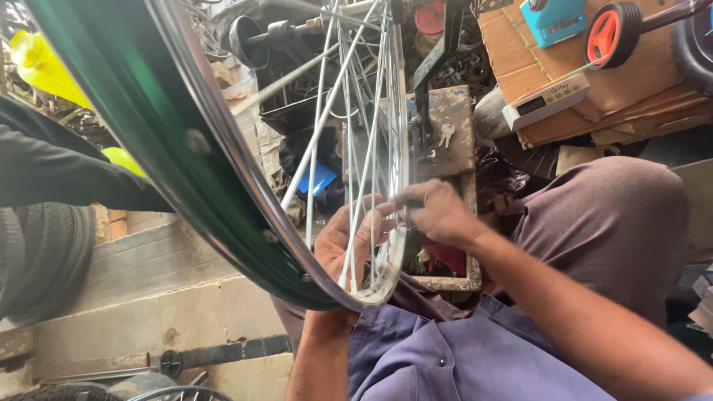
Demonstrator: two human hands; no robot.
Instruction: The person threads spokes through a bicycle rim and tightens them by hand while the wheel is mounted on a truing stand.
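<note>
cluttered workshop: left hand [343, 241] cups wheel rim [223, 160]; right hand [438, 212] pinches it.

Both hands [394, 223] on wheel rim [223, 163]

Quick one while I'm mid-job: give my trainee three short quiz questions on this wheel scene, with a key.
1. True or false: the left hand is behind the thin silver spokes of the green-lined chrome bicycle rim.
2. Where does the right hand pinch? A) the rim's near edge B) the orange-hubbed small wheel
3. Fill in: a bunch of ____ lies on the dirty board.

Key: 1 true; 2 A; 3 keys.
</note>
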